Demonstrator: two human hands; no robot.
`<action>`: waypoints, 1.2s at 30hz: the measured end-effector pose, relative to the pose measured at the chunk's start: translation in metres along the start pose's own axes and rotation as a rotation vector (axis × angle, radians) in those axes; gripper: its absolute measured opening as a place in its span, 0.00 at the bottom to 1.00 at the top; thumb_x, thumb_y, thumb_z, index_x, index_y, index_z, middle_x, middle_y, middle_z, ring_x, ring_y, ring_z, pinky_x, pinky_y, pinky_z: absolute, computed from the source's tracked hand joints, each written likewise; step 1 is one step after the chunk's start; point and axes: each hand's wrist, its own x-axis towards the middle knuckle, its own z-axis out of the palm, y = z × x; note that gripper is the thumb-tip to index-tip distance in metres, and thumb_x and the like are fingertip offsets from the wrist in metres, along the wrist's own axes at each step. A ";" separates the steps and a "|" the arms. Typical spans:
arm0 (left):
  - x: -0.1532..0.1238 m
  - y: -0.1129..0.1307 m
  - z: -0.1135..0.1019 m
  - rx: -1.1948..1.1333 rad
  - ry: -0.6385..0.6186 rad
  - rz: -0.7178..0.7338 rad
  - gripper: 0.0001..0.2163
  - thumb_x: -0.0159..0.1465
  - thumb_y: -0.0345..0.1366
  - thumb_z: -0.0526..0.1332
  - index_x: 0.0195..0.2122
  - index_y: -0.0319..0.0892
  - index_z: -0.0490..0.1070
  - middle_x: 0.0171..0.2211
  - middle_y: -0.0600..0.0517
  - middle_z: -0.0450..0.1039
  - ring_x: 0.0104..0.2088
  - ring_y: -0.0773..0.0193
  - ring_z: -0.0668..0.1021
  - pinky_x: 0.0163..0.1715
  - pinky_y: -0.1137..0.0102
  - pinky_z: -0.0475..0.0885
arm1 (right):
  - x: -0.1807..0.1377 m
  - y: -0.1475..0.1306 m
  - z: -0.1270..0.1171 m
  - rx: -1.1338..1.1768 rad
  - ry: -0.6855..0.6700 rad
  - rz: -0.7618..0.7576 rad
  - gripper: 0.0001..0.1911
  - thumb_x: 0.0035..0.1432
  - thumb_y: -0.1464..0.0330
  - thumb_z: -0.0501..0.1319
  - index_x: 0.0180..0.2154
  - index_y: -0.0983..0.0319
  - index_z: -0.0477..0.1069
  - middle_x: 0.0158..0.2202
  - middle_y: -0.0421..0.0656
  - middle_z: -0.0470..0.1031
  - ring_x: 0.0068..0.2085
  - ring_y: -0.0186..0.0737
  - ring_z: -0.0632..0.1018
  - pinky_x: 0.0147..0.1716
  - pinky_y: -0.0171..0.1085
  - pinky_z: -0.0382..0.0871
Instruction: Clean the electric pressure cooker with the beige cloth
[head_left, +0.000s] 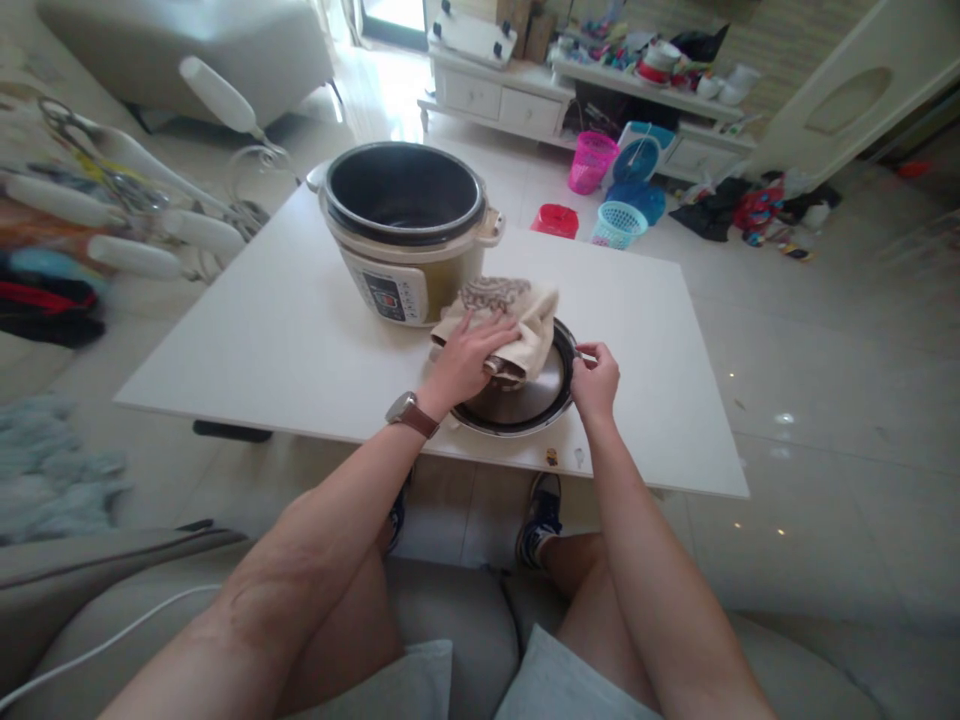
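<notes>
A round pot lid point(529, 402) lies on the white table with its metal inner face up and a dark ring around the edge. On it is a bunched beige cloth point(536, 310) with a brown pattern. My left hand point(478, 352), with a watch at the wrist, grips the cloth against the lid, its fingers over the fabric. Pinched at the lid's right rim are the fingers of my right hand point(596, 380). Behind the lid stands an electric pressure cooker point(397, 250), lidless, its dark inner pot showing and its control panel facing me.
The white table point(637, 330) has two small stickers near its front edge. Left of it are blurred white-handled items point(217, 95). On the floor beyond stand a pink basket point(592, 163), a red container point(555, 220) and a light blue basket point(619, 225). A sofa point(442, 600) is beneath me.
</notes>
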 end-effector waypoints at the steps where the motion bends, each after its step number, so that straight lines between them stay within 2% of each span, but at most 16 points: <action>1: 0.000 0.005 0.007 0.045 -0.108 -0.005 0.32 0.61 0.21 0.54 0.66 0.47 0.73 0.72 0.48 0.69 0.77 0.54 0.62 0.78 0.44 0.43 | 0.000 0.000 0.000 0.003 -0.004 -0.004 0.10 0.56 0.66 0.59 0.39 0.59 0.75 0.43 0.47 0.82 0.39 0.46 0.82 0.45 0.46 0.76; 2: 0.000 0.008 0.014 0.081 -0.194 -0.027 0.35 0.60 0.19 0.54 0.67 0.48 0.72 0.73 0.48 0.66 0.77 0.54 0.61 0.78 0.42 0.43 | 0.000 0.000 0.000 0.009 -0.007 -0.006 0.10 0.56 0.67 0.59 0.39 0.59 0.74 0.43 0.47 0.82 0.39 0.46 0.82 0.45 0.46 0.76; 4: 0.001 0.011 0.027 0.125 -0.288 -0.111 0.37 0.59 0.18 0.53 0.69 0.49 0.69 0.76 0.47 0.60 0.78 0.52 0.57 0.77 0.39 0.46 | 0.000 0.001 0.001 0.023 -0.009 -0.004 0.10 0.55 0.67 0.59 0.39 0.59 0.74 0.43 0.48 0.82 0.38 0.45 0.82 0.44 0.46 0.77; 7: 0.000 0.011 0.035 0.152 -0.294 -0.256 0.38 0.61 0.19 0.53 0.72 0.50 0.66 0.78 0.45 0.56 0.79 0.48 0.55 0.75 0.37 0.52 | 0.001 0.001 0.000 0.045 -0.005 0.004 0.09 0.55 0.67 0.59 0.39 0.59 0.74 0.43 0.48 0.82 0.38 0.44 0.81 0.45 0.46 0.77; 10: -0.002 0.012 0.032 0.183 -0.276 -0.318 0.37 0.62 0.21 0.54 0.72 0.54 0.66 0.75 0.44 0.62 0.78 0.43 0.57 0.72 0.35 0.57 | 0.000 0.000 0.000 0.060 -0.016 0.005 0.08 0.56 0.68 0.59 0.39 0.59 0.74 0.44 0.48 0.82 0.39 0.44 0.81 0.46 0.46 0.78; 15: -0.012 0.028 0.030 0.203 -0.269 -0.335 0.35 0.63 0.22 0.54 0.72 0.51 0.66 0.72 0.40 0.65 0.75 0.37 0.61 0.65 0.39 0.70 | -0.007 -0.006 0.006 0.022 0.011 -0.019 0.08 0.59 0.69 0.57 0.40 0.58 0.73 0.44 0.47 0.81 0.43 0.47 0.81 0.49 0.47 0.76; 19: -0.022 0.053 0.036 0.197 -0.264 -0.326 0.34 0.65 0.22 0.52 0.72 0.47 0.66 0.72 0.36 0.64 0.74 0.35 0.63 0.61 0.43 0.75 | -0.013 -0.011 0.013 -0.029 0.089 -0.001 0.09 0.60 0.69 0.55 0.40 0.57 0.72 0.45 0.46 0.81 0.43 0.48 0.82 0.50 0.48 0.74; 22: -0.024 0.065 0.039 0.111 -0.272 -0.293 0.34 0.64 0.22 0.53 0.72 0.45 0.66 0.71 0.38 0.67 0.72 0.39 0.68 0.62 0.47 0.76 | -0.014 -0.011 0.016 0.000 0.128 0.037 0.08 0.59 0.68 0.56 0.40 0.57 0.71 0.45 0.46 0.80 0.42 0.47 0.82 0.49 0.47 0.74; 25: -0.020 0.066 0.039 -0.115 -0.253 -0.254 0.36 0.63 0.21 0.53 0.73 0.47 0.65 0.69 0.44 0.72 0.69 0.47 0.73 0.66 0.52 0.72 | -0.013 -0.010 0.015 0.049 0.133 0.071 0.07 0.58 0.66 0.57 0.40 0.57 0.70 0.44 0.46 0.80 0.41 0.47 0.81 0.48 0.46 0.74; 28: -0.012 0.056 0.036 -0.369 -0.161 -0.238 0.35 0.65 0.23 0.53 0.73 0.48 0.65 0.65 0.49 0.77 0.66 0.52 0.77 0.68 0.57 0.72 | -0.012 -0.010 0.013 0.087 0.125 0.098 0.08 0.56 0.65 0.57 0.39 0.58 0.70 0.43 0.45 0.79 0.40 0.46 0.80 0.45 0.45 0.74; 30: -0.006 0.046 0.032 -0.456 -0.029 -0.229 0.32 0.68 0.25 0.52 0.73 0.46 0.66 0.64 0.48 0.78 0.65 0.54 0.78 0.67 0.58 0.72 | -0.010 -0.010 0.013 0.105 0.122 0.115 0.08 0.54 0.66 0.58 0.38 0.58 0.69 0.42 0.45 0.78 0.40 0.46 0.79 0.45 0.45 0.74; 34: 0.001 0.026 0.019 -0.352 0.290 -0.225 0.31 0.69 0.23 0.51 0.73 0.45 0.65 0.64 0.48 0.78 0.65 0.54 0.77 0.68 0.59 0.70 | -0.004 -0.008 0.013 0.115 0.120 0.138 0.09 0.50 0.66 0.58 0.36 0.57 0.69 0.39 0.44 0.77 0.41 0.46 0.77 0.49 0.46 0.74; 36: 0.001 0.018 0.016 -0.260 0.345 -0.186 0.32 0.65 0.21 0.52 0.71 0.44 0.67 0.67 0.47 0.74 0.69 0.54 0.73 0.70 0.58 0.68 | -0.001 -0.008 0.011 0.121 0.118 0.149 0.09 0.49 0.65 0.60 0.36 0.58 0.70 0.39 0.44 0.76 0.44 0.46 0.78 0.52 0.48 0.74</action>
